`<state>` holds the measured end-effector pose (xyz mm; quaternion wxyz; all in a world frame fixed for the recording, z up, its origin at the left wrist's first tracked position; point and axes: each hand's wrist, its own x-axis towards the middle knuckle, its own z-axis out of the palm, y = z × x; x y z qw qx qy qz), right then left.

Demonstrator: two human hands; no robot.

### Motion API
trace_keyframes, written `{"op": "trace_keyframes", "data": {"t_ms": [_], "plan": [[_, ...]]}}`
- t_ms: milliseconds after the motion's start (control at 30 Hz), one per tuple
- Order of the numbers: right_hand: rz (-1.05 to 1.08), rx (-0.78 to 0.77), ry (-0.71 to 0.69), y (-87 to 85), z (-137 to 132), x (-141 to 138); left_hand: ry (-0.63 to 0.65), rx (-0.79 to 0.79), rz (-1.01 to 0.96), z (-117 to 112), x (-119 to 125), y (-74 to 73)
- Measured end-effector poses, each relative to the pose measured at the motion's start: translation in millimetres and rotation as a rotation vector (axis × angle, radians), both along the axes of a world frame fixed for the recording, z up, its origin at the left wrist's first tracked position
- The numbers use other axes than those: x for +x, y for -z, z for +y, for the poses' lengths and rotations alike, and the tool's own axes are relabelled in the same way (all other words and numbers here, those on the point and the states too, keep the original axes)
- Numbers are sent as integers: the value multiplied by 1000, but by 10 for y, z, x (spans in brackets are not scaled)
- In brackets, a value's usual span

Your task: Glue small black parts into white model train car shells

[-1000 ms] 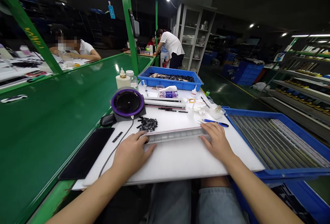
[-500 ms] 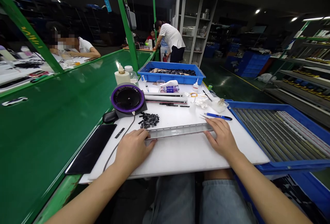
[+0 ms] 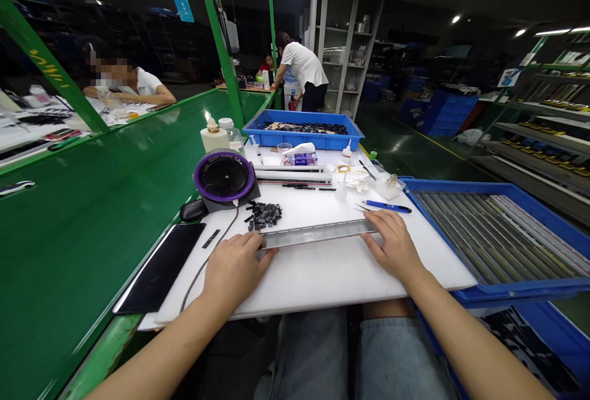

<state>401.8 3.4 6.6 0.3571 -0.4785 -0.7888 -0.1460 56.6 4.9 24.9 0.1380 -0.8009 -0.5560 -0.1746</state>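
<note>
A long, flat metal strip (image 3: 318, 233) with small slots along its far edge lies across the white board, slightly higher at its right end. My left hand (image 3: 237, 265) is closed on the left end, thumb on the near side and fingers over the far side. At the other end, my right hand (image 3: 391, 243) grips the strip the same way. Just beyond the strip's left part is a pile of small black pieces (image 3: 264, 214). Tweezers (image 3: 362, 207) and a blue pen-like tool (image 3: 387, 206) lie beyond my right hand.
A round purple-rimmed device (image 3: 224, 176) with a cable stands at the left, near a black tablet-like panel (image 3: 159, 268). Behind are a blue bin (image 3: 304, 140), a tissue pack (image 3: 299, 157) and bottles. At right, a blue tray (image 3: 488, 188) holds several long strips. Co-workers are farther back.
The whole view has shifted slightly, so the scene appears a little farther left. Both hands keep their hold on the metal strip, which has not visibly moved on the board.
</note>
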Motion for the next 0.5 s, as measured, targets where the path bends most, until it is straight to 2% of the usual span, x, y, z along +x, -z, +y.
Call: {"op": "trace_keyframes", "data": {"t_ms": [333, 400, 500], "plan": [[15, -2, -3, 0, 4, -21, -5, 37, 44, -31, 20, 15], [55, 2, -10, -17, -2, -2, 0, 56, 16, -52, 19, -65], [170, -1, -10, -63, -57, 40, 45, 102, -182, -117, -16, -335]]}}
